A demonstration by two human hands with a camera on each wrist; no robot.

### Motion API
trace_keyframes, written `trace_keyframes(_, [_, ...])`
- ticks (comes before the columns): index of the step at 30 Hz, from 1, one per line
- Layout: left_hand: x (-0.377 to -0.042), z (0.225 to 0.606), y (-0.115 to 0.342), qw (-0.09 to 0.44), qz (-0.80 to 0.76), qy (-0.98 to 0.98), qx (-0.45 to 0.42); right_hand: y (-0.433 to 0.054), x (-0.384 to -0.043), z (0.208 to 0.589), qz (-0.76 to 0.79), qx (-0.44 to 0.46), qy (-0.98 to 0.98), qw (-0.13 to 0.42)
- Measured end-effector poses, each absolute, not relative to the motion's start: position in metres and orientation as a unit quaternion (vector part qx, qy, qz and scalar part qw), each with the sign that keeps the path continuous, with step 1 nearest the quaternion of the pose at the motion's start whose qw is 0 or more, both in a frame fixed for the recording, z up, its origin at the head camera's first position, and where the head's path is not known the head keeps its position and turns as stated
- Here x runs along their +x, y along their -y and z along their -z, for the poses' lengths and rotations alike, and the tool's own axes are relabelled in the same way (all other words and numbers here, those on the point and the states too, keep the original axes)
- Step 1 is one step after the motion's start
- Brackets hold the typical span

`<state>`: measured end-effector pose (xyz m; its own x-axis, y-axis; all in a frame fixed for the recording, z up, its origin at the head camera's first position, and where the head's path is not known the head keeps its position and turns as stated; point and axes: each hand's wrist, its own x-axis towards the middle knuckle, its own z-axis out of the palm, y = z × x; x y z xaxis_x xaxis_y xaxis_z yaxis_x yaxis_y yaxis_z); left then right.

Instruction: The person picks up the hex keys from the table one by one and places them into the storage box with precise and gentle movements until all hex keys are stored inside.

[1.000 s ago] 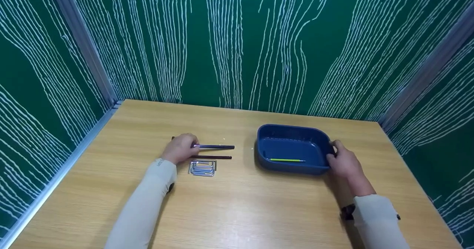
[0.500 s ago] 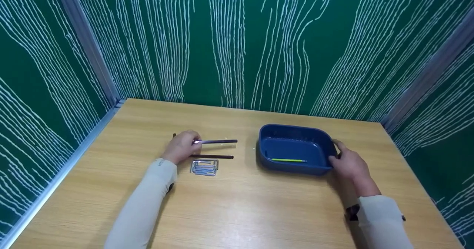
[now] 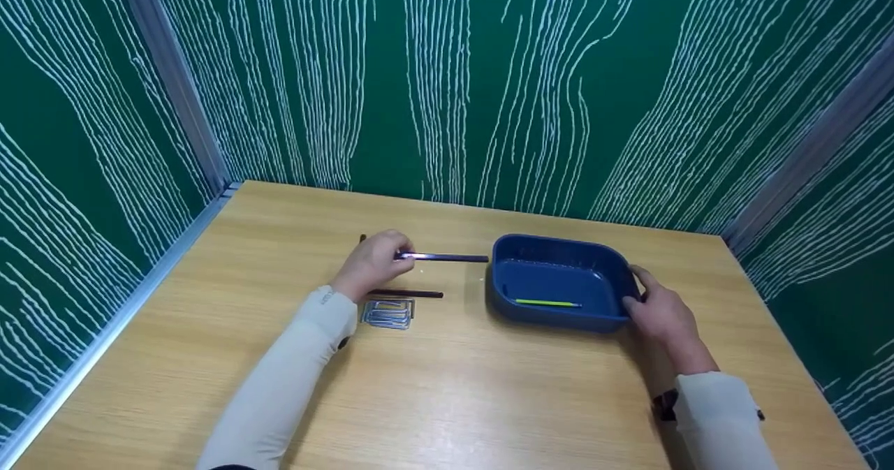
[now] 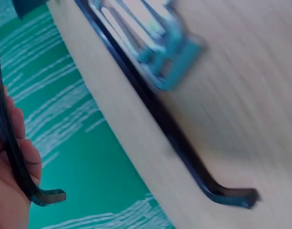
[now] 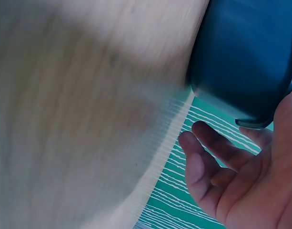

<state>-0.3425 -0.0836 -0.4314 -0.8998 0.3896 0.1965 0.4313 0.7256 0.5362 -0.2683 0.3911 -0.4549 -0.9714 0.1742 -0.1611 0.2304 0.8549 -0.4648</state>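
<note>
In the head view my left hand [image 3: 380,257] grips a large black hex key [image 3: 450,258] above the table, its long arm pointing right to the left rim of a blue plastic bin [image 3: 559,323]. The left wrist view shows the bent short end of this hex key [image 4: 12,148] by the palm. A second black hex key [image 3: 412,293] lies on the table below that hand. Nearer me lie several smaller silver hex keys [image 3: 388,313], side by side. My right hand [image 3: 663,316] holds the bin's right end. A thin yellow-green stick [image 3: 547,303] lies inside the bin.
The wooden table [image 3: 447,386] carries the bin right of the middle and the hex keys left of it. Green walls [image 3: 377,107] with white wavy lines stand behind and at both sides.
My left hand has lifted the black hex key off the table and carried it right and away from me, towards the bin. My right hand stays at the bin's end.
</note>
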Motion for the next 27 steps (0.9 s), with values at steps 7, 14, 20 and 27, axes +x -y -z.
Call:
trace_keyframes(7, [-0.337,0.424,0.069,0.043,0.286,0.926,-0.243,-0.39,-0.27,0.454,0.245,0.106,-0.962,0.065])
trace_keyframes(14, [-0.334,0.42,0.057,0.057,0.277,0.924,-0.257,-0.39,-0.269,0.454,0.252,0.114,-0.958,0.073])
trace_keyframes(20, [-0.334,0.42,0.048,0.064,0.269,0.923,-0.267,-0.39,-0.269,0.454,0.248,0.109,-0.96,0.071])
trace_keyframes(27, [-0.334,0.419,0.036,0.058,0.282,0.919,-0.27,-0.39,-0.269,0.455,0.249,0.101,-0.961,0.069])
